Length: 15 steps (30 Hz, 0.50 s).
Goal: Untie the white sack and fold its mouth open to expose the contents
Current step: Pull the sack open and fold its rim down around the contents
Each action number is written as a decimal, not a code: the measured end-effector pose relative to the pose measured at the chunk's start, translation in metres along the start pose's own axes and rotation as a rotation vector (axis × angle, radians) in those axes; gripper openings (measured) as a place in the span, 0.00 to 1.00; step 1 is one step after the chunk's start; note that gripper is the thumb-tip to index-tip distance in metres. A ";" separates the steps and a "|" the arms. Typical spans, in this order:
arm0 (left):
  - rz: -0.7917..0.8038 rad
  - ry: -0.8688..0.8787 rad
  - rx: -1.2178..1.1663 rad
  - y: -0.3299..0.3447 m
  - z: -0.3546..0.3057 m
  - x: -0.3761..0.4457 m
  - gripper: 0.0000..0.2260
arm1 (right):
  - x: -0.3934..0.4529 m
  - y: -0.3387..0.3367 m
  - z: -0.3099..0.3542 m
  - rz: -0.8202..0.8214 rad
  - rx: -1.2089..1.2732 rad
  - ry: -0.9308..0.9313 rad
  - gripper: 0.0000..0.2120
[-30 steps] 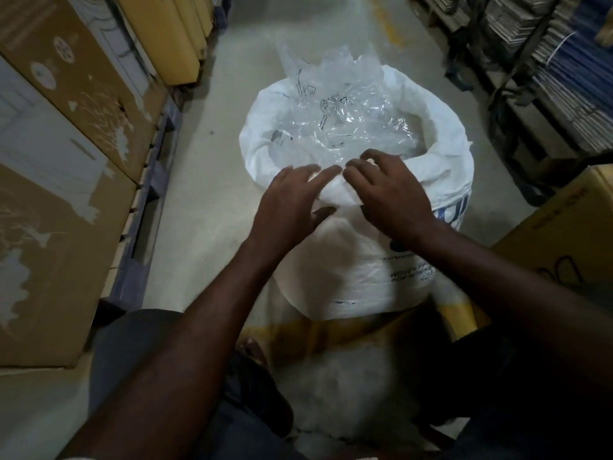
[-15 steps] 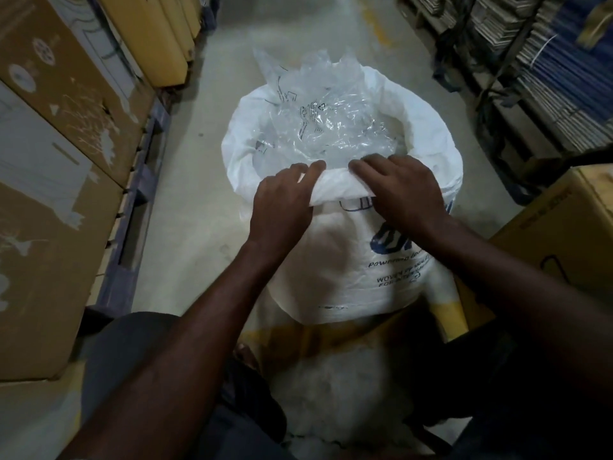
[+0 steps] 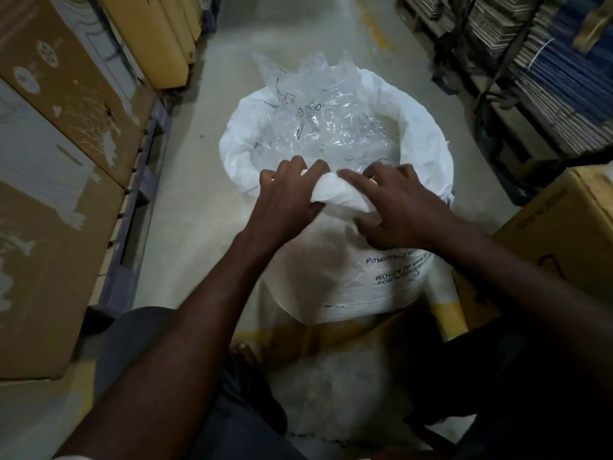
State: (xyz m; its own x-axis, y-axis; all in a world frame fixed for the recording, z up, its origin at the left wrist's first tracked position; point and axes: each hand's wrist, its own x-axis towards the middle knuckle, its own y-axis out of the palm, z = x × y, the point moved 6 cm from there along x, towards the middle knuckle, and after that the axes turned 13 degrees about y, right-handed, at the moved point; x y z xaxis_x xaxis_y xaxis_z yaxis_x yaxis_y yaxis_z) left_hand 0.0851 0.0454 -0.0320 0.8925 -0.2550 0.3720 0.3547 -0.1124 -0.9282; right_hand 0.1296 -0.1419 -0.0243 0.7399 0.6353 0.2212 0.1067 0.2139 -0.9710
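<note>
The white woven sack [image 3: 345, 277] stands upright on the floor in front of me, its mouth wide and rolled outward into a thick rim. Crumpled clear plastic bags [image 3: 318, 124] fill the inside and rise above the far edge. My left hand [image 3: 288, 200] grips the near rim, fingers curled over the top and thumb under the fold. My right hand [image 3: 398, 207] lies beside it on the same rolled rim, fingers spread over the fold with the thumb on the sack's outer wall. Blue print shows on the sack's right side.
Large cardboard boxes [image 3: 56, 180] on a pallet line the left. A yellow box [image 3: 570, 234] stands close on the right, with stacked flat stock on racks [image 3: 544, 74] behind it. Bare concrete floor [image 3: 195, 180] runs between them. My knees are on either side of the sack.
Both hands came down onto the near rim and took hold. The fold has been rolled further down and outward, bunching thicker between my hands and covering part of the blue print.
</note>
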 end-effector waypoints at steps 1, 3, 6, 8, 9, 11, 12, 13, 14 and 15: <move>-0.030 -0.007 0.062 -0.001 -0.002 -0.002 0.17 | -0.001 0.005 -0.001 0.090 0.018 0.003 0.43; -0.061 -0.025 0.115 0.001 -0.006 -0.006 0.19 | 0.000 0.003 -0.007 0.245 0.118 0.028 0.44; 0.018 -0.007 -0.026 0.006 -0.010 -0.010 0.32 | 0.004 -0.010 -0.021 0.312 0.222 0.073 0.33; 0.108 0.026 -0.206 0.007 -0.015 -0.016 0.39 | 0.005 -0.014 -0.021 0.205 0.108 0.074 0.22; 0.135 0.040 -0.260 0.004 -0.017 -0.018 0.39 | 0.005 -0.014 -0.017 0.120 0.018 0.045 0.19; 0.145 0.069 -0.236 -0.005 -0.019 -0.019 0.31 | 0.005 -0.010 -0.012 0.004 -0.098 0.017 0.18; 0.116 0.083 -0.181 -0.011 -0.019 -0.017 0.25 | 0.006 -0.009 -0.011 -0.049 -0.113 0.016 0.18; 0.069 0.090 -0.129 -0.017 -0.020 -0.014 0.19 | 0.007 -0.008 -0.009 -0.112 -0.122 0.007 0.18; 0.021 0.079 -0.092 -0.020 -0.023 -0.013 0.15 | 0.006 -0.008 -0.007 -0.178 -0.138 -0.018 0.17; -0.015 0.061 -0.071 -0.019 -0.026 -0.013 0.13 | 0.004 -0.006 -0.003 -0.232 -0.164 -0.047 0.15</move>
State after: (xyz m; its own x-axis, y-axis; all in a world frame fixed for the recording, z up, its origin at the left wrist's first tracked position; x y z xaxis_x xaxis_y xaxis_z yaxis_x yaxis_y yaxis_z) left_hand 0.0595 0.0254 -0.0187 0.8677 -0.3105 0.3882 0.3457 -0.1842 -0.9201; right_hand 0.1342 -0.1430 -0.0182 0.6517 0.6181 0.4397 0.3782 0.2377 -0.8947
